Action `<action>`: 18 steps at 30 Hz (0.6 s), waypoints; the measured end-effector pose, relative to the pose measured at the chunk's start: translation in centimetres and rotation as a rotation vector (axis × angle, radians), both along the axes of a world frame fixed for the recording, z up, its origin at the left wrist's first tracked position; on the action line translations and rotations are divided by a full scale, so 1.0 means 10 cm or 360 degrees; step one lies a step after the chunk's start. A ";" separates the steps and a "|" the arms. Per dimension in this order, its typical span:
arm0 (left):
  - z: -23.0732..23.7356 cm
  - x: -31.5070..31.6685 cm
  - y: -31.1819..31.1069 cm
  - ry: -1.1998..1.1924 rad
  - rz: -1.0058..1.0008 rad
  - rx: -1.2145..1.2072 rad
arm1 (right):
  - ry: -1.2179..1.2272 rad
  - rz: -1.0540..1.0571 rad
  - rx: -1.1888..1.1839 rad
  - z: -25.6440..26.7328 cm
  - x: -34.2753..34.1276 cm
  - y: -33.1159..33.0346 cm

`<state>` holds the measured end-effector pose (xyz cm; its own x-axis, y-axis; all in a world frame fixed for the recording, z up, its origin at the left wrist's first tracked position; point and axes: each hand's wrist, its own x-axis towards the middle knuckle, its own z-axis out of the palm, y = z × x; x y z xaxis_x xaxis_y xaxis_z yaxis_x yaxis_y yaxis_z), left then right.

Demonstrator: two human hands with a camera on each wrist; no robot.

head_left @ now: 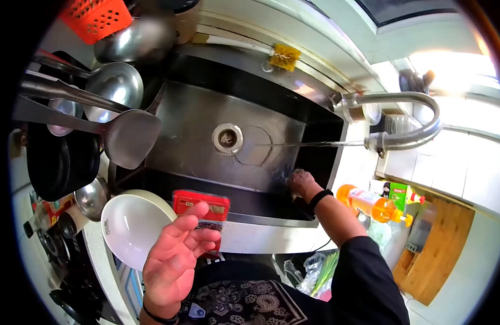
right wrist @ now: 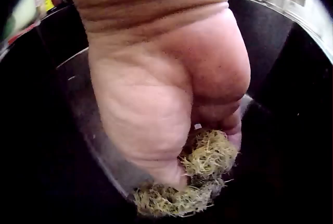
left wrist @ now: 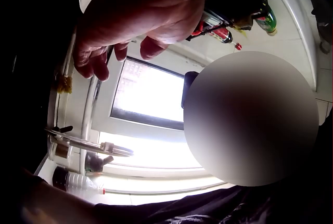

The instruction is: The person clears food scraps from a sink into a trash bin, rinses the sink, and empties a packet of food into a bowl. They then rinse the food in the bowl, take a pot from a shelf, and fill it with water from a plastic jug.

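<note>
One water stream (head_left: 331, 144) wets the sink (head_left: 190, 124); work looks part-done, a ring mark (head_left: 254, 164) on the floor. My left hand (head_left: 174, 254) is loosely spread, holding nothing in the left-wrist view either. From the right wrist, my right hand (right wrist: 151, 88) pinches a frayed, yellowish scrubber (right wrist: 210, 153) inside the sink.
</note>
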<state>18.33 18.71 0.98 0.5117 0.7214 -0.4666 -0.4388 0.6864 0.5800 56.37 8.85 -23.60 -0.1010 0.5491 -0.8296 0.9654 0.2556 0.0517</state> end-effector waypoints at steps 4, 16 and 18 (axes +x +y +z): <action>-0.05 -0.05 -0.01 0.0064 0.0017 -0.0026 | 0.0035 -0.0403 0.0087 -0.13 0.04 0.30; -0.10 0.03 -0.08 0.0092 -0.0088 -0.0054 | 0.0857 -0.0560 0.0872 -0.83 -0.79 0.75; -0.08 0.11 -0.07 0.0074 -0.0113 -0.0045 | 0.0935 -0.0720 0.0748 -0.70 -0.94 0.93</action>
